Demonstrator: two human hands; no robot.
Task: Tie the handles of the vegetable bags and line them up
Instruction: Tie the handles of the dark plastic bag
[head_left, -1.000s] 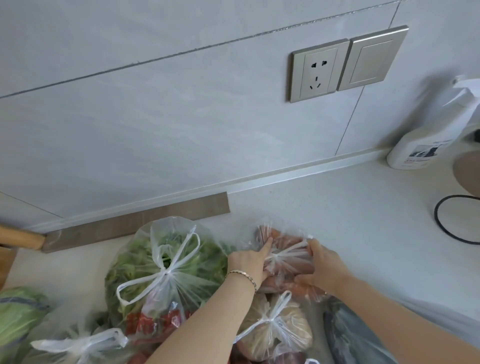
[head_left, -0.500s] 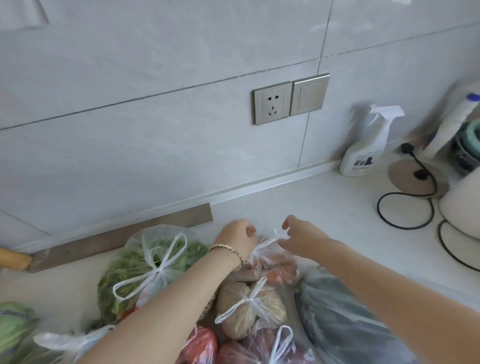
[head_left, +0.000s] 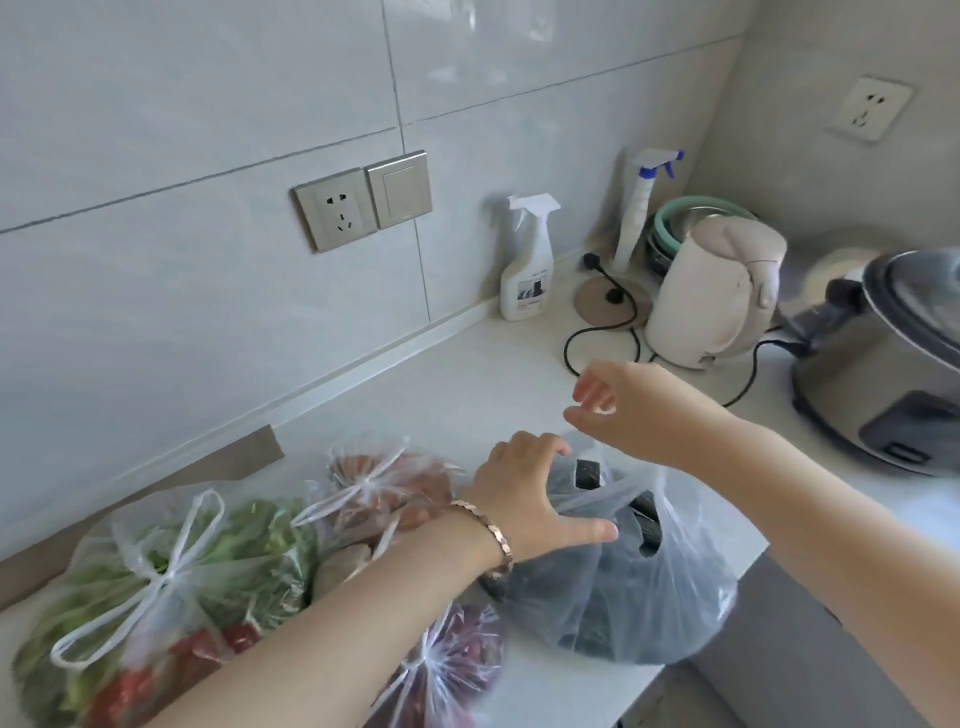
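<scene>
Both hands have left the knotted carrot bag, now at nine o'clock of the left hand, which rests spread-fingered on the untied dark-vegetable bag at five o'clock. The right hand hovers above, fingers loosely curled, empty. This bag's handles likely get tied next.

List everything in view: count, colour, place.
greens bag: one, clear over green, tied, front left
reddish-vegetable bag: one, clear, tied, centre
purple-vegetable bag: one, clear, tied, bottom edge
dark-vegetable bag: one, clear, handles untied, at the counter edge
spray bottles: two, white, against the wall
kettle: one, white, right rear
rice cooker: one, silver, far right
bowls: count unclear, teal, behind kettle
sockets: two, grey and white, on walls
switch: one, grey, beside grey socket
cords: black, by kettle; count unclear
left hand: one, bracelet at wrist, resting on dark-vegetable bag
right hand: one, above that bag, holding nothing
</scene>
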